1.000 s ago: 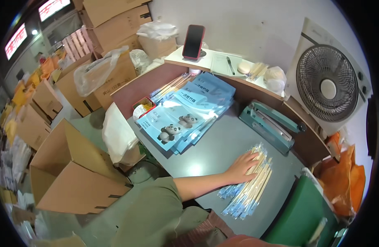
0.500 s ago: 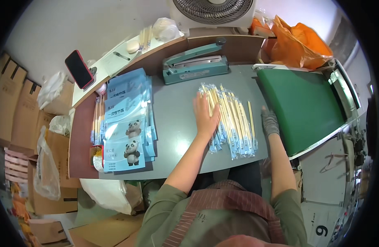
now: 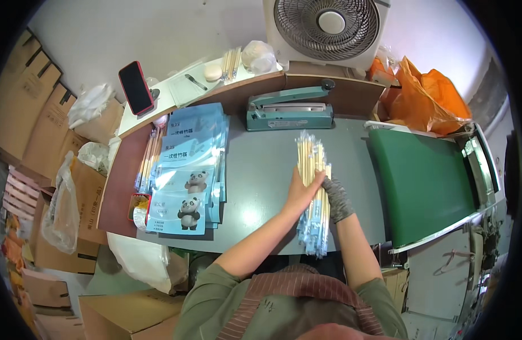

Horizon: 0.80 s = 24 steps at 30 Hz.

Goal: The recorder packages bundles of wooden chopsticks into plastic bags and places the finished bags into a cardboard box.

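Observation:
A bundle of chopsticks in clear and blue wrappers (image 3: pixel 311 156) is squeezed between my two hands over the grey tabletop. My bare left hand (image 3: pixel 301 191) closes on its left side, with the thumb across the front. My right hand (image 3: pixel 338 199), in a grey knit glove, presses on the right side, its fingers partly hidden. The blue wrapper ends point toward me and reach past the table's near edge. Left of the hands lies a stack of blue panda-printed packaging bags (image 3: pixel 184 164). A teal bag sealer (image 3: pixel 289 107) stands behind the bundle.
A green conveyor belt (image 3: pixel 422 181) borders the table on the right. More chopsticks (image 3: pixel 147 161) stand at the left side. A phone (image 3: pixel 136 88) leans on the white ledge; a fan (image 3: pixel 332 25) and an orange bag (image 3: pixel 431 96) are at the back. Cardboard boxes (image 3: pixel 22 102) fill the left.
The spread-out chopsticks are now gathered into a tight bundle. My right hand has moved left from beside the conveyor onto them, and my left hand has closed on them. The view has shifted.

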Each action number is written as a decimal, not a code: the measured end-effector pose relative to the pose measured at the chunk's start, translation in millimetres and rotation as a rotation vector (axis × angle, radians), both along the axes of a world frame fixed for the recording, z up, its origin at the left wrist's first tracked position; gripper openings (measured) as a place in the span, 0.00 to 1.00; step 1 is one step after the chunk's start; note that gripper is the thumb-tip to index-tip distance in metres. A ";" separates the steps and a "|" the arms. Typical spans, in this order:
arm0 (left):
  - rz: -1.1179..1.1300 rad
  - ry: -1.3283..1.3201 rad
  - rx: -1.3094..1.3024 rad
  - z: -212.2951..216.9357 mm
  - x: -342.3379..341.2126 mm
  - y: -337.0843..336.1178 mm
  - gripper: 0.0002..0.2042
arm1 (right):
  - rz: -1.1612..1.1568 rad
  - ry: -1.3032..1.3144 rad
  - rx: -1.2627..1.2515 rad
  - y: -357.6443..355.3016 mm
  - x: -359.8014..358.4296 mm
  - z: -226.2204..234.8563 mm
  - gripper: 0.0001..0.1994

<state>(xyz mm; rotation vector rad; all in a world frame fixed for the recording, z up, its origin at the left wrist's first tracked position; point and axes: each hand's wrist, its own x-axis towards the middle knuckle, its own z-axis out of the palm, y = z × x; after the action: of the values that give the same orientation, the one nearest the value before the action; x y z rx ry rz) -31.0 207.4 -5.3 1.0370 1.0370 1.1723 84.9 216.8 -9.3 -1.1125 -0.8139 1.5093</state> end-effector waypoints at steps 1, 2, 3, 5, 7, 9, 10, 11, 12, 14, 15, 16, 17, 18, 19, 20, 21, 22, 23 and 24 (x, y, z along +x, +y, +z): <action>0.003 0.053 0.124 14.4 -4.7 -5.1 0.40 | 0.138 -0.008 0.088 -1.4 0.3 20.6 0.30; 0.019 0.057 0.128 31.6 -7.1 -6.7 0.40 | 0.173 -0.053 0.151 -5.1 0.6 51.2 0.36; 0.042 0.043 0.404 49.5 -7.3 -8.5 0.46 | 0.182 -0.051 0.149 -8.2 2.4 74.1 0.36; 0.059 0.023 0.664 78.6 -8.7 -16.0 0.53 | 0.126 -0.085 0.535 -17.9 8.5 104.6 0.46; -0.208 -0.094 0.517 98.2 -15.4 -13.5 0.65 | 0.157 -0.049 0.559 -20.4 17.9 112.9 0.51; -0.210 0.038 0.559 89.3 -24.4 -5.9 0.68 | 0.191 -0.012 0.589 -14.0 20.1 110.9 0.56; -0.210 -0.013 0.498 83.0 -24.7 -8.0 0.68 | 0.236 0.041 0.626 -10.4 20.6 106.0 0.59; -0.207 -0.054 0.439 76.7 -22.8 -11.9 0.68 | 0.284 0.102 0.667 -7.6 22.1 98.2 0.62; -0.203 -0.087 0.448 70.7 -18.0 -13.7 0.66 | 0.298 0.070 0.732 -2.0 25.7 85.8 0.62; -0.219 0.164 0.437 55.8 -18.8 -8.2 0.64 | 0.325 -0.047 0.652 -5.9 30.2 79.2 0.62; -0.229 0.418 0.438 50.6 -19.7 -7.4 0.63 | 0.361 -0.163 0.585 -8.4 31.7 76.8 0.63; -0.229 0.414 0.437 52.9 -20.0 -10.2 0.63 | 0.330 -0.214 0.601 -16.0 31.3 76.2 0.63; -0.202 0.390 0.518 58.6 -19.8 -20.6 0.61 | 0.334 -0.217 0.597 -21.2 28.9 77.5 0.63; -0.171 0.365 0.600 61.4 -19.5 -25.8 0.59 | 0.325 -0.085 0.679 -24.9 25.0 79.4 0.63; -0.152 0.364 0.589 53.7 -22.9 -27.0 0.59 | 0.329 0.055 0.751 -32.3 19.0 80.5 0.62; -0.256 0.299 0.446 42.6 -26.7 -20.1 0.59 | 0.308 -0.015 0.718 -30.5 18.4 78.6 0.62; -0.353 0.229 0.304 33.3 -30.5 -19.3 0.58 | 0.337 -0.007 0.714 -36.8 19.6 77.4 0.62; -0.373 0.326 0.305 40.4 -27.2 -22.8 0.58 | 0.283 -0.108 0.621 -44.4 25.9 75.0 0.62; -0.339 0.741 0.849 35.3 -28.4 -23.2 0.57 | 0.261 -0.188 0.540 -47.5 18.4 72.0 0.62; -0.354 0.520 0.724 31.3 -26.1 -28.9 0.53 | 0.123 -0.245 0.612 -54.3 9.7 74.2 0.62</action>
<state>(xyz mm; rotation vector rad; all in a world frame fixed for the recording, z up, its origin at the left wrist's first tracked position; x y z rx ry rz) -57.2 178.5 26.0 2.0864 0.7585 1.0135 94.7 162.6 64.9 -0.7969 -1.4205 1.1074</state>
